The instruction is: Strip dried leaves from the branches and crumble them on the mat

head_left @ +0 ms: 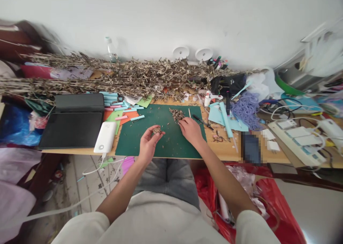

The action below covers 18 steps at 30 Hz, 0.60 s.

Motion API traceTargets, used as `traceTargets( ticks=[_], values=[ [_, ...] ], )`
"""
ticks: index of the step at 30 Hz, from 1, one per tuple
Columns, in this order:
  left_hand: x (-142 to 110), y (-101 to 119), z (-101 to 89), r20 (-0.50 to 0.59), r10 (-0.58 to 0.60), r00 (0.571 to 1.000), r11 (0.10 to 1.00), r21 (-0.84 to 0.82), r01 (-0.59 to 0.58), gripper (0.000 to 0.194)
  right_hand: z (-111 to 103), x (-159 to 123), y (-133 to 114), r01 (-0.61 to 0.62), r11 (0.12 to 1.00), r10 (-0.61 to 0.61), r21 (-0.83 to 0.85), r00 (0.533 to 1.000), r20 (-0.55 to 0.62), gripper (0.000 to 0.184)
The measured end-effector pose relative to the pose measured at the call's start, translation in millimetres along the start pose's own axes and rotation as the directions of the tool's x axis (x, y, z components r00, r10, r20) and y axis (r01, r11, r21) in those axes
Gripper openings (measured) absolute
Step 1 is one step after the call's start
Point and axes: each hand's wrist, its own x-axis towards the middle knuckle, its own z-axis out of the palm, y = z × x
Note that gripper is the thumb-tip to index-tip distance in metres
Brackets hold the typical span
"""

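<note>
A small clump of crumbled dried leaves (156, 130) is pinched in my left hand (148, 143), raised slightly over the green cutting mat (131, 140). My right hand (191, 130) bends down at the lower edge of a pile of dried leaf bits (176, 114). Its fingers are drawn together on some of the bits, and the fingertips are partly hidden. Loose crumbs lie scattered over the mat between both hands. Just beyond my right hand are a black pen-like tool (203, 122) and a short pale stick (189, 113).
Long dried leafy stalks (150, 74) spread along the back. To the left lie a black tablet case (72, 129), a white power bank (105, 137) and light-blue rolls (137, 118). On the right are a glue gun (210, 98), purple yarn (248, 110) and a power strip (297, 144).
</note>
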Motion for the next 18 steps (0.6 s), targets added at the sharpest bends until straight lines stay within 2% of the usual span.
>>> traceTargets(
  ticks=[2,3,6,8,9,12,18],
  values=[
    [-0.9,-0.4,1.2,0.006,0.001,1.0,1.0,0.019,-0.001,0.034,-7.7,2.2,-15.0,-0.078,0.979,0.093,0.19,0.993,-0.075,0.022],
    [-0.7,-1.2,1.1,0.014,-0.003,1.0,0.999,0.038,0.002,0.035,-12.5,-0.3,-25.3,-0.099,0.939,0.134,0.329,0.987,-0.085,0.02],
    [1.5,-6.9,0.3,0.047,0.0,0.999,0.99,0.143,-0.007,0.04,-23.5,-14.9,-57.7,-0.142,0.687,0.209,0.713,0.978,-0.007,0.021],
    [3.4,-12.7,0.9,0.071,0.039,0.997,0.973,0.223,-0.054,0.042,-24.4,-23.4,-73.0,-0.177,0.55,0.278,0.816,0.96,0.021,0.025],
    [4.3,-15.9,1.4,0.087,0.062,0.994,0.963,0.256,-0.083,0.04,-23.0,-26.2,-77.6,-0.19,0.515,0.315,0.836,0.949,0.021,0.026],
    [5.9,-25.5,1.5,0.129,0.101,0.987,0.939,0.315,-0.137,0.032,-16.2,-29.9,-81.4,-0.2,0.508,0.381,0.837,0.924,-0.01,0.017],
    [7.6,-36.8,-9.1,0.132,0.038,0.99,0.926,0.367,-0.085,0.029,-3.1,-32.6,-83.1,-0.238,0.58,0.405,0.779,0.914,-0.022,0.011]
  ],
)
